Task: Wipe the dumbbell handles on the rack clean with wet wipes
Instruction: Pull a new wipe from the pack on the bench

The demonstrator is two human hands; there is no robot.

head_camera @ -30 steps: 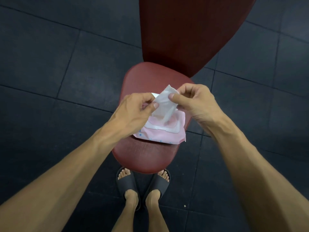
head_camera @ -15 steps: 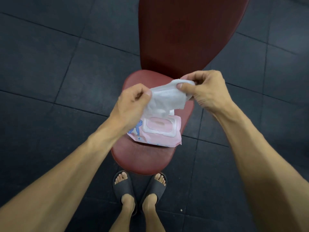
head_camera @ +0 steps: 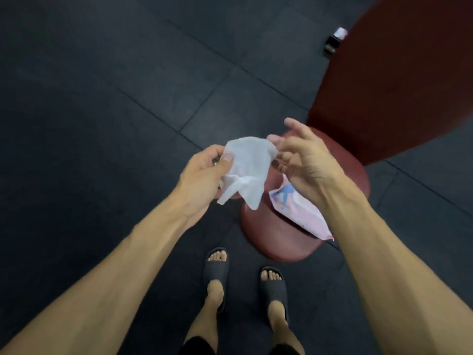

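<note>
Above the rounded dark-red padded bench seat (head_camera: 340, 160), a left hand (head_camera: 202, 175) pinched the crumpled white wet wipe (head_camera: 245, 170), now pulled free of the pink wipes packet (head_camera: 299, 211) on it; the right hand (head_camera: 307, 160), fingers spread, had released. Dumbbells remained unseen.

Two bare arms reach out, hands close together.

The left hand (head_camera: 202, 172) is curled, and its thumb presses a white wipe (head_camera: 245, 170) against its fingers (head_camera: 212, 152), so it holds the wipe. The right hand (head_camera: 304, 160) is just beside it, back of the hand up. Its fingers (head_camera: 294, 124) are spread and loosely bent, and the tips are at the wipe's top edge; it is too blurry to tell if they pinch it. Both forearms come in from the bottom corners. Down below, two feet (head_camera: 217, 257) stand in dark slides.
</note>
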